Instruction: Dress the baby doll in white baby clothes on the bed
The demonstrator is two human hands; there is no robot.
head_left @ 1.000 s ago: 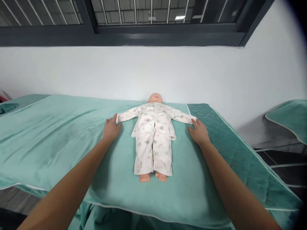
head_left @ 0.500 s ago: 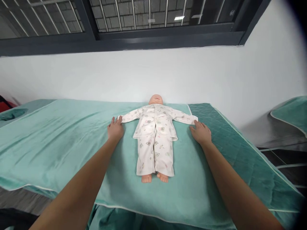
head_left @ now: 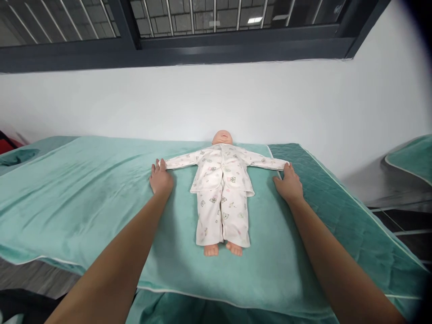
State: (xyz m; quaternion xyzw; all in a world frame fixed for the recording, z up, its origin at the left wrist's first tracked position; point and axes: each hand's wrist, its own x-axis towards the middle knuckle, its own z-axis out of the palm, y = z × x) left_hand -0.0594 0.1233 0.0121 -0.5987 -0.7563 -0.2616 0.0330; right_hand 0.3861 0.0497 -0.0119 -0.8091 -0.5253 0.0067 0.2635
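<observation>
In the head view, a doll [head_left: 222, 137] is laid on its back in the middle of a light green cover [head_left: 232, 279], with its head near the white wall [head_left: 101, 101] and its bare feet [head_left: 211, 250] pointed toward the wearer. It is dressed in a white printed shirt [head_left: 223, 173] and matching trousers [head_left: 206, 220], and both sleeves are stretched out sideways, nearly straight. The end of one sleeve [head_left: 184, 160] is touched by the fingers of the left hand [head_left: 161, 179]; whether the cloth is pinched or only pressed cannot be told. The cuff of the other sleeve [head_left: 266, 161] is met by the fingertips of the right hand [head_left: 289, 183], whose thumb is spread away from the cloth; whether it is gripped between the fingers cannot be told either. That cuff is extended over a darker quilted pad [head_left: 324, 198], which is seen to the right of the light cover. Above the wall, a dark-framed window [head_left: 205, 49] is seen, with metal bars [head_left: 191, 18] behind it. At the right edge, another green cloth [head_left: 411, 157] is partly shown.
</observation>
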